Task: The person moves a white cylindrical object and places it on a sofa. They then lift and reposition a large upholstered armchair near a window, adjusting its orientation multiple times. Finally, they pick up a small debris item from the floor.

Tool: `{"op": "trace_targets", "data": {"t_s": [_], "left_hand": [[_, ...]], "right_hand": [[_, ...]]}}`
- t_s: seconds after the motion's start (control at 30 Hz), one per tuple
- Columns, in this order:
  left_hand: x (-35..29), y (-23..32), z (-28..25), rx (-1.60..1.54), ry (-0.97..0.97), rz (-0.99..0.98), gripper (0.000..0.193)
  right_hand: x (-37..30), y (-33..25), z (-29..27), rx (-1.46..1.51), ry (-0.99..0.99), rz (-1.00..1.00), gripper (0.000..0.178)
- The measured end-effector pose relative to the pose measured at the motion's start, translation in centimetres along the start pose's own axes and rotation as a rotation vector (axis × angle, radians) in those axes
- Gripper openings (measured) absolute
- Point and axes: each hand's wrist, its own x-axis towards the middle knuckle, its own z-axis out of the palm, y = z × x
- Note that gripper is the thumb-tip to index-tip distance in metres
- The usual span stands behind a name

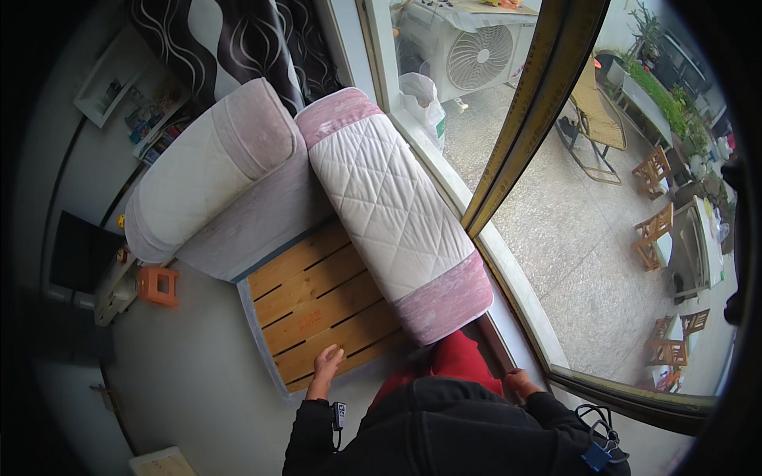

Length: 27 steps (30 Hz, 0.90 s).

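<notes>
My left hand [327, 365] hangs over the near end of a wooden slatted sofa base [313, 305], fingers loosely bent and apart, holding nothing visible. My right hand [521, 384] is beside the window sill [509, 337], its fingers curled in; whatever they may hold is hidden. Ahead of me a long seat cushion [393, 202], quilted white with pink ends, lies along the window side, partly over the slats. Its near end is close to my red-trousered legs. Another cushion [210, 170], white and pink, leans over the grey sofa backrest [262, 210].
On the left floor stands an orange plastic stool [159, 285], near a dark television [83, 254]. A patterned curtain [230, 47] hangs at the back. Along my right runs the window frame [520, 131]; outside are a fan unit [482, 57], a lounge chair [597, 119] and wooden chairs [656, 230].
</notes>
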Motion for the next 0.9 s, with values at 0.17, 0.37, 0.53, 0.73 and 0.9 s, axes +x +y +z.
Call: {"op": "trace_targets", "data": {"t_s": [0.17, 0.37, 0.53, 0.73, 0.9], "left_hand": [[-6.6, -8.9, -2.0, 0.077, 0.078, -0.193, 0.054], [-19.8, -19.2, -3.6, -0.016, 0.237, -0.763, 0.044], [-27.2, -23.0, -3.2, -0.285, 0.399, -0.554, 0.052], [-29.0, -29.8, -5.0, -0.484, 0.452, -0.553, 0.057], [-33.6, -38.5, -9.9, -0.723, 0.457, -0.591, 0.053]], "right_hand": [[1.0, -0.1, 0.5, -0.341, -0.131, -0.153, 0.019], [6.6, -5.6, 0.3, -0.359, -0.145, -0.223, 0.024], [8.1, -9.6, 0.7, -0.328, -0.282, -0.22, 0.017], [6.5, -14.2, 8.5, -0.661, -0.309, -0.27, 0.014], [1.8, -16.6, 21.5, -1.138, -0.392, -0.602, 0.012]]}}
